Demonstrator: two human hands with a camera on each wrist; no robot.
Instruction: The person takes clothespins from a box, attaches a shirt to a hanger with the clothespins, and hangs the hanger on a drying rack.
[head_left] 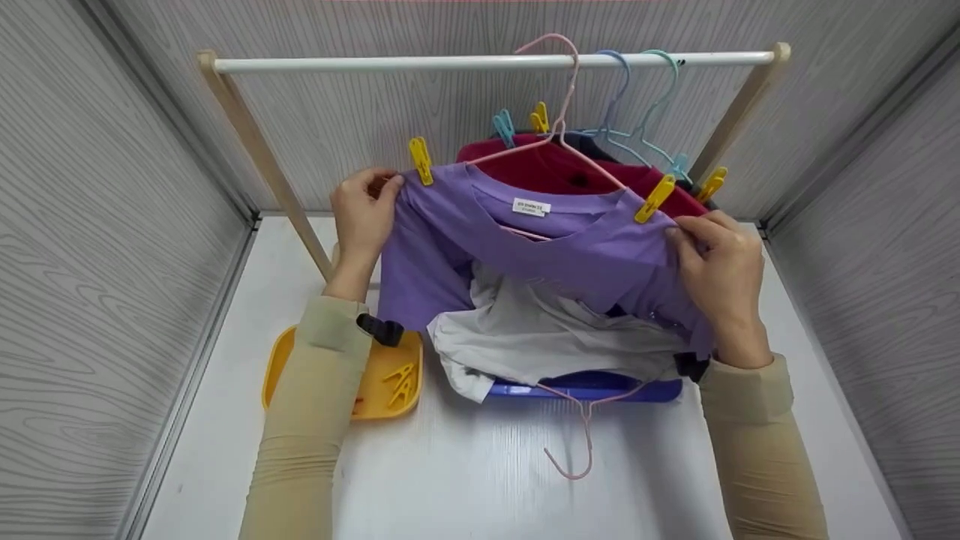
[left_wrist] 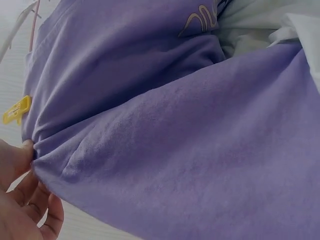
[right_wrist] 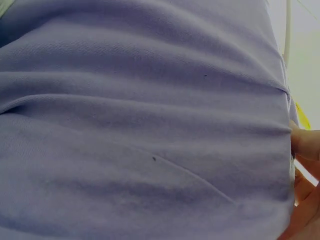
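A purple T-shirt (head_left: 442,225) hangs on a pink hanger (head_left: 571,82) hooked over the white rail. Yellow clothespins (head_left: 421,160) clip both its shoulders. My left hand (head_left: 365,217) pinches the shirt just outside the left clothespin; in the left wrist view the thumb and fingers (left_wrist: 31,200) gather the cloth there. At the other shoulder my right hand (head_left: 724,262) pinches the fabric just outside the yellow clothespin (head_left: 655,199). Folds of purple cloth fill most of the right wrist view, with the right hand (right_wrist: 306,175) at its edge.
Behind hang a dark red garment (head_left: 517,159) and a dark one on blue and green hangers. Below, a white garment (head_left: 525,337) lies over a blue basket (head_left: 585,388) with another pink hanger (head_left: 589,435). An orange tray (head_left: 414,386) holds yellow clothespins. Wooden posts (head_left: 259,142) support the rail (head_left: 375,64).
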